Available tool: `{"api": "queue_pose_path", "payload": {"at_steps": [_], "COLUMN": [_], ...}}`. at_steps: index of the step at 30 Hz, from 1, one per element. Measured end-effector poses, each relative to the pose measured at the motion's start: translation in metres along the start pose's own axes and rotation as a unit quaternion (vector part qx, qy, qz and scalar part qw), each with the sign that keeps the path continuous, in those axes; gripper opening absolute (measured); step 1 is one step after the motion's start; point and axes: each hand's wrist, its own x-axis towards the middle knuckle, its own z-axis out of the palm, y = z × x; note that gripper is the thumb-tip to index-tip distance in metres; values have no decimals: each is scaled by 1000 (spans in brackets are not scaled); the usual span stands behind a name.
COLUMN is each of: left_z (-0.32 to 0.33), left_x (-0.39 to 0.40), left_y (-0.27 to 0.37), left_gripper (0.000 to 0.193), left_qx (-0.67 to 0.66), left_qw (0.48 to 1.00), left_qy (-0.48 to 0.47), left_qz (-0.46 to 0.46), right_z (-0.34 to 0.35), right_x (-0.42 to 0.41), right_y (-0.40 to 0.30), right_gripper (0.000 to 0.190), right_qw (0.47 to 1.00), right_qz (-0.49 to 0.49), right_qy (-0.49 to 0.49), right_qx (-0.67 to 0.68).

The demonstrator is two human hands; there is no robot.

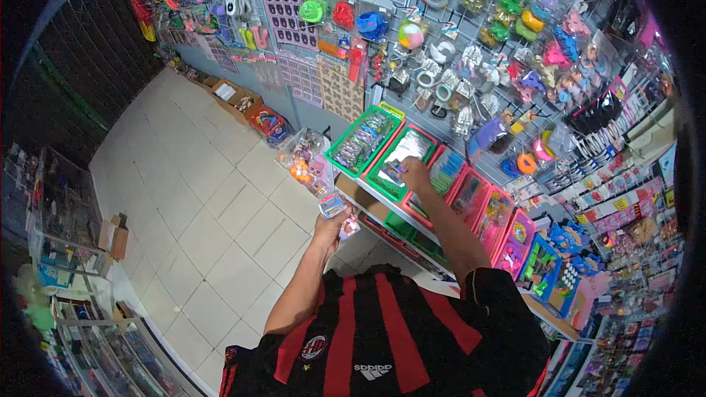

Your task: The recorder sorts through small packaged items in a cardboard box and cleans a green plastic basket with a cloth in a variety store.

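Observation:
My left hand (331, 227) is closed around small packaged items (333, 205) with coloured card fronts, held above the tiled floor beside the shelf. A pinkish packet (349, 227) shows under its fingers. My right hand (413, 175) reaches over a green plastic basket (380, 190) that holds silvery flat packets (411, 146). Its fingers are at a small dark and purple packet (396, 170); whether they grip it or only touch it is unclear. To the left, another green basket (337, 150) holds many small wrapped items (367, 138).
Red and pink baskets (469, 198) continue rightward along the shelf. A wire grid wall with hanging hair accessories and toys (369, 25) rises behind. Clear bags of toys (306, 162) and a cardboard box (237, 102) stand along the wall's foot. Glass display cases (118, 342) stand at lower left.

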Motion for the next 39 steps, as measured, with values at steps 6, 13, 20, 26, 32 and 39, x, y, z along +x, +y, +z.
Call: {"api": "queue_pose_path", "payload": {"at_steps": [6, 13, 20, 26, 32, 39], "left_z": [-16, -8, 5, 27, 40, 53], "left_x": [10, 21, 27, 37, 48, 54], "left_y": [15, 17, 16, 13, -6, -15], "left_gripper": [33, 30, 28, 32, 29, 31], "left_qx": [-6, -20, -77, -113, -1, -17], "left_qw": [1000, 1000, 996, 990, 999, 996], "left_qy": [16, 17, -4, -24, -14, -22], "left_qz": [-13, -5, -42, -86, -42, -80], "right_z": [10, 8, -7, 7, 11, -3], "right_x": [6, 6, 7, -32, -79, -78], "right_y": [-20, -24, -26, -63, -103, -68], "right_gripper": [23, 21, 23, 19, 26, 22], "right_qw": [998, 997, 992, 988, 898, 927], "right_qz": [-38, -29, -53, 0, 159, 145], "right_qy": [-41, -41, -24, 12, -90, -79], "right_qx": [-23, -54, -110, 153, 400, 337]}}
